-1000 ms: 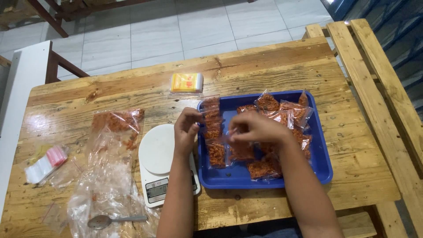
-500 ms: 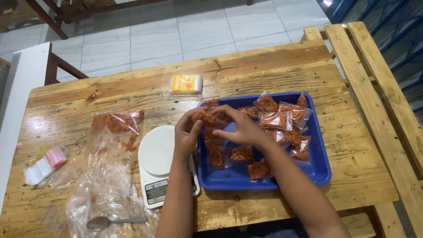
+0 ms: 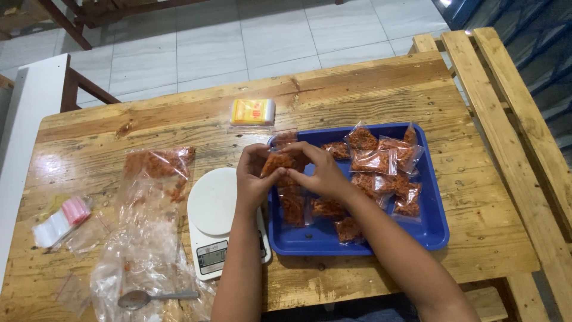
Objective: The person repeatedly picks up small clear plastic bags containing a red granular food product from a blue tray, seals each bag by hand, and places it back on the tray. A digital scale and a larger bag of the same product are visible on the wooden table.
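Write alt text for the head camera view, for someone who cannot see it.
Two hands, left hand and right hand, hold a small clear packet of orange snack over a blue tray of similar packets. A white kitchen scale sits beside it on the wooden table.

The table is glossy varnished wood planks. The blue tray looks like smooth matt plastic; its snack packets are clear shiny film. The white scale is smooth plastic, the spoon bright metal.

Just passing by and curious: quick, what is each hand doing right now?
Left hand: closed on the small packet of orange-red snack, above the blue tray.
Right hand: closed on the same packet from the other side.
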